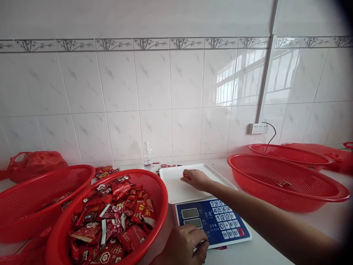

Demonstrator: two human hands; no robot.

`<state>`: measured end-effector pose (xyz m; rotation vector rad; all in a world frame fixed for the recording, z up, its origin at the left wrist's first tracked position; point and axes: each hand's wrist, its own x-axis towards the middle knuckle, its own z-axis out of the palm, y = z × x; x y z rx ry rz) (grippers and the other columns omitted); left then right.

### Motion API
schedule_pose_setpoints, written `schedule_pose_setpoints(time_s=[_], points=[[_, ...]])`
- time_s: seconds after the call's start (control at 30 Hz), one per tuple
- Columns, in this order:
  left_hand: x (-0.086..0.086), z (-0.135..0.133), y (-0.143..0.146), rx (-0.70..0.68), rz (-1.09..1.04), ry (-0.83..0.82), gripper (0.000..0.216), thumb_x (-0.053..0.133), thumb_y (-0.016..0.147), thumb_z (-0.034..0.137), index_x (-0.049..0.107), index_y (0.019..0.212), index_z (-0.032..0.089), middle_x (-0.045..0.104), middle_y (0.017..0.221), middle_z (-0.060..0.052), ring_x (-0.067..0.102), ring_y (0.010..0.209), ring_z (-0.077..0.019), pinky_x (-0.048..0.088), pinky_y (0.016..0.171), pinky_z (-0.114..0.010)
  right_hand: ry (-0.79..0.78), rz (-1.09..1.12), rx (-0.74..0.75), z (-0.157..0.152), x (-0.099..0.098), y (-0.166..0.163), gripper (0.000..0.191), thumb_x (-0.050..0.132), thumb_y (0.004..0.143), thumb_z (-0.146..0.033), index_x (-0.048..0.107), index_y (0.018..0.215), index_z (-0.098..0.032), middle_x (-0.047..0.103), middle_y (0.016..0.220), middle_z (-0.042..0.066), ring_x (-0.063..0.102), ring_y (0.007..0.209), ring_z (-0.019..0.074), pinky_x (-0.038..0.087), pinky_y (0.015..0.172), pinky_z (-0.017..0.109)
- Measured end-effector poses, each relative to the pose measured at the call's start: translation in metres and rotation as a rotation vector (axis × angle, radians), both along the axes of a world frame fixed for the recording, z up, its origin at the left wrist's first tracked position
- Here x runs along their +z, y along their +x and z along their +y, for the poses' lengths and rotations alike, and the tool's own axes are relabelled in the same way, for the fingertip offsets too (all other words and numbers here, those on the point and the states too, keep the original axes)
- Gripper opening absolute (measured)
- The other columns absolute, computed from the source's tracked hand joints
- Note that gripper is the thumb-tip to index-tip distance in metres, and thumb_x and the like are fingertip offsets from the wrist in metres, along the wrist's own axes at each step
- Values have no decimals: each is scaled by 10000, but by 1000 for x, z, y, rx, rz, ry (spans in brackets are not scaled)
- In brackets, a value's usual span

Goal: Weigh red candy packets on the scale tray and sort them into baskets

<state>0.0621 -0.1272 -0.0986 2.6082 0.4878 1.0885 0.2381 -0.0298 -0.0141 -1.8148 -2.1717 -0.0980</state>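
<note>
My right hand is over the white tray of a digital scale, its fingers closed around a small red packet that barely shows. In front of the tray is the scale's blue panel with two displays and number keys. My left hand is at the panel's near left corner with its fingers curled in; whatever they may hold is hidden. Left of it, a red plastic basket is filled with red-wrapped snack packets.
Another red basket stands at the far left, by a red plastic bag. On the right are two more baskets, the nearer basket holding a packet. A clear bottle stands near the tiled wall, below a socket.
</note>
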Motion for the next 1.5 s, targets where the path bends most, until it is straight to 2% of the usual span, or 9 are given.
schedule_pose_setpoints(time_s=[0.27, 0.4, 0.57, 0.7, 0.87, 1.03, 1.23, 1.33, 1.5], points=[[-5, 3, -1, 2, 46, -27, 107, 485, 823, 205, 588, 795, 204, 645, 707, -5, 587, 636, -114, 412, 589, -177, 243, 91, -494, -30, 27, 144, 401, 317, 888, -493, 586, 895, -197, 676, 777, 109, 607, 608, 236, 346, 455, 277], [-8, 4, 1, 9, 65, -14, 112, 482, 822, 204, 586, 780, 200, 639, 692, -5, 581, 626, -115, 408, 582, -178, 327, 144, -598, -52, 24, 209, 479, 286, 856, -568, 600, 835, -206, 672, 915, 178, 633, 692, 299, 386, 427, 335], [-6, 3, 0, 17, 80, 2, 110, 490, 828, 224, 594, 803, 198, 641, 696, -1, 585, 638, -114, 417, 597, -174, 402, 170, -682, -62, 8, 240, 574, 417, 695, -727, 629, 759, -198, 651, 832, 272, 591, 795, 528, 401, 438, 551], [-2, 0, 0, 35, 106, 3, 110, 497, 830, 206, 603, 809, 186, 654, 712, 0, 597, 657, -106, 429, 629, -163, 421, 191, -498, -43, -7, 205, 564, 380, 771, -659, 648, 901, -180, 651, 981, 265, 589, 916, 490, 459, 578, 583], [2, -12, 2, 56, 201, 65, 119, 505, 841, 220, 617, 821, 183, 679, 752, 0, 620, 702, -115, 449, 689, -173, 429, 222, -147, -37, -29, 87, 464, 401, 849, -554, 578, 1135, -235, 636, 1146, 110, 621, 995, 291, 522, 760, 426], [53, -42, -20, 26, 285, 113, 150, 509, 852, 263, 643, 875, 200, 692, 802, -14, 628, 722, -129, 463, 704, -195, 413, 209, 111, -66, -40, -4, 348, 386, 909, -444, 547, 1161, -267, 648, 1146, 51, 657, 937, 231, 556, 670, 350], [133, -19, -74, 413, 476, -249, 284, 377, 883, 162, 615, 1024, 225, 650, 1023, -22, 600, 940, -157, 454, 827, -261, 596, 282, 232, -75, -51, 4, 275, 401, 927, -368, 586, 1079, -233, 692, 985, 57, 657, 879, 205, 536, 692, 325], [135, 20, -94, 439, 754, -389, 377, 519, 781, 192, 561, 1153, 240, 568, 1211, -37, 549, 1082, -203, 438, 889, -286, 660, 380, 295, -77, -53, 10, 212, 429, 925, -310, 603, 1006, -221, 691, 902, 53, 650, 834, 182, 523, 697, 303], [105, 61, -93, 287, 1010, -500, 550, 708, 591, 260, 587, 1127, 240, 565, 1221, -49, 495, 1152, -269, 406, 941, -339, 667, 500, 368, -84, -49, 2, 176, 455, 912, -272, 615, 950, -210, 681, 826, 50, 645, 758, 170, 516, 637, 280]])
